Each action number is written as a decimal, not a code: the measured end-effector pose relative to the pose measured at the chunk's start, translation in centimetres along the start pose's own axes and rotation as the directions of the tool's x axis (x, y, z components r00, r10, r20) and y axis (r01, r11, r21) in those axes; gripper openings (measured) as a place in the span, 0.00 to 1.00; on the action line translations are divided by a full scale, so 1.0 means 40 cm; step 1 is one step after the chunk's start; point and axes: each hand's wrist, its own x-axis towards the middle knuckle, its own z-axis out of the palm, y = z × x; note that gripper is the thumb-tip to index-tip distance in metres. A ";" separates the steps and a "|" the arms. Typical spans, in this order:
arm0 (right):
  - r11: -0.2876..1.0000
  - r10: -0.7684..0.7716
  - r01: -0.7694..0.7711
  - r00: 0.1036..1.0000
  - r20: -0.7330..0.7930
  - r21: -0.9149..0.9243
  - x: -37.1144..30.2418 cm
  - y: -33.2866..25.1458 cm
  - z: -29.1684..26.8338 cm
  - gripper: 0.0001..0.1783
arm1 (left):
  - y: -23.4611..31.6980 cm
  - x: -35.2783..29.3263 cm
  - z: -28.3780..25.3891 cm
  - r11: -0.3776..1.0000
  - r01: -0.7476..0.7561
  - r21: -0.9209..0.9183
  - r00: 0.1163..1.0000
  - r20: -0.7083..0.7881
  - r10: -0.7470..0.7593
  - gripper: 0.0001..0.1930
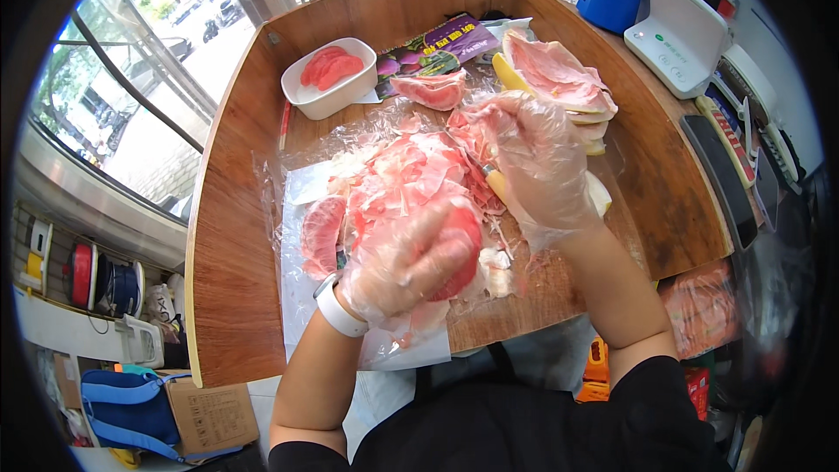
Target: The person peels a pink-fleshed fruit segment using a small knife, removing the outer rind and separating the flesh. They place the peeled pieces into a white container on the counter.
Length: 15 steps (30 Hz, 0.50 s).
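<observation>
My left hand (398,267), in a clear plastic glove, is closed around a peeled red pomelo segment (463,253). To its right and farther off, my gloved right hand (546,157) is raised with its fingers curled together. What those fingers pinch, if anything, cannot be made out. Below both hands spreads a heap of pink pomelo membrane scraps (406,170). A tool's yellowish handle (495,183) pokes out beside my right hand, its other end hidden. One unpeeled segment (325,232) lies left of the heap, and more segments (433,89) rest beyond it.
A white bowl (301,105) with peeled red flesh stands at the back left. Thick pomelo rind (559,79) is piled at the back right, near a purple printed packet (454,39). Raised wooden sides (236,210) border the table. A phone (721,179) and white device (677,44) sit along the right.
</observation>
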 end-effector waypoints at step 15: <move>0.712 0.351 -0.592 0.767 0.538 0.379 -0.017 -0.082 -0.008 0.18 | 0.012 0.046 -0.008 0.242 0.614 -0.751 0.611 0.258 -0.749 0.29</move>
